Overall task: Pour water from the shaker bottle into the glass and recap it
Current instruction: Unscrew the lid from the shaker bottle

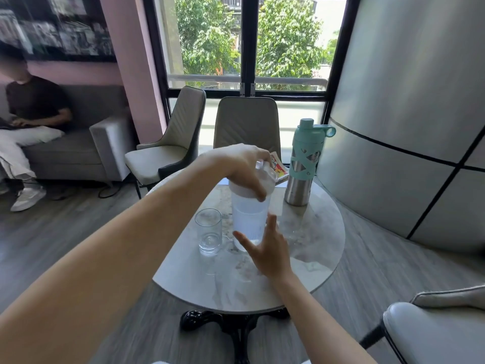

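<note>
The shaker bottle (249, 219) stands upright on the round tabletop (315, 248), just right of the empty glass (208, 231). The left hand (244, 166) reaches in from above, arm stretched forward, fingers curled down around the bottle's white lid (262, 182). The right hand (265, 248) is spread open at the bottle's lower body, fingers splayed, thumb pointing up.

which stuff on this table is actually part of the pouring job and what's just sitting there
For the job: shaker bottle, its lid under the left hand, the glass, the right hand.

Just lying about: steel flask, printed packet.
</note>
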